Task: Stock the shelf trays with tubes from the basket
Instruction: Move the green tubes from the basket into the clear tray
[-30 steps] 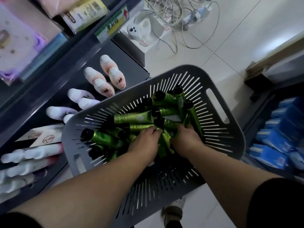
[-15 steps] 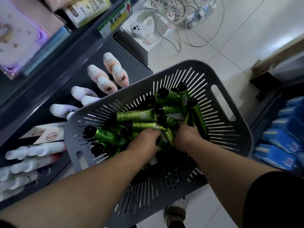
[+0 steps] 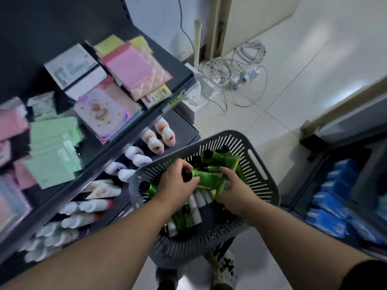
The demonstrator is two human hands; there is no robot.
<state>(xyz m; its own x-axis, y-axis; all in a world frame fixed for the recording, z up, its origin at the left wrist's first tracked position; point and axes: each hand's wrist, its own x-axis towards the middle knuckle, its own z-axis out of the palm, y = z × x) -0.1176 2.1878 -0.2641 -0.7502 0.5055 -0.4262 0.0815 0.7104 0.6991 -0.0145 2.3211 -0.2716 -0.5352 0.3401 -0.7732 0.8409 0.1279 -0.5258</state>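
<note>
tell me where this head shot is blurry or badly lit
Head view: pale green flat packets at far left are motion-smeared; green plastic tubes with black caps in the grey slotted plastic basket look sharper but dim; white tiled floor is washed out.

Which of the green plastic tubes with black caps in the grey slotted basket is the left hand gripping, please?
The topmost green tube, lying crosswise, its black cap inside the left hand; the right hand holds other tubes.
</note>
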